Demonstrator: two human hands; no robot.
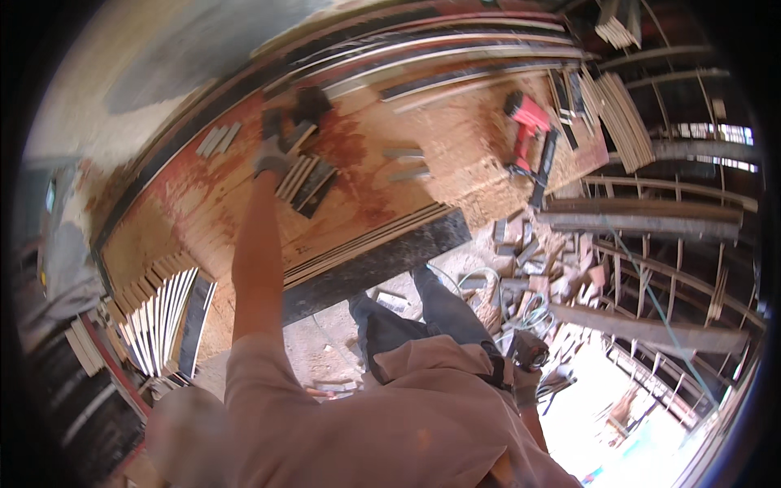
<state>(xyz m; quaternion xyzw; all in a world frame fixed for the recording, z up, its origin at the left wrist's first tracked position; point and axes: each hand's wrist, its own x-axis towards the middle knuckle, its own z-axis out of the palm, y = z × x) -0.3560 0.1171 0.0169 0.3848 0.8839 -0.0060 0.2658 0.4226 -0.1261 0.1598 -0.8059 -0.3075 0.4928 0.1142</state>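
Observation:
My left hand (272, 154), in a grey glove, reaches far out over the wooden worktop. Its fingers, somewhat blurred, are closed at the edge of a short wooden block (299, 137). Just below that block lies a small stack of short dark-faced wood pieces (313, 191). Low at my right side, my right hand (527, 381), also gloved, is wrapped round a dark tool with a round end (532, 351); its exact kind is unclear. A red and black nail gun (530, 130) lies at the worktop's right, out of reach of both hands.
Long strips (455, 69) line the worktop's far edge. Planks (366, 256) lie along the near edge, and fanned strips (167, 313) stand at left. Small cut pieces (218, 140) rest on top. Wood offcuts (529, 260) and a loose hose (533, 313) litter the floor.

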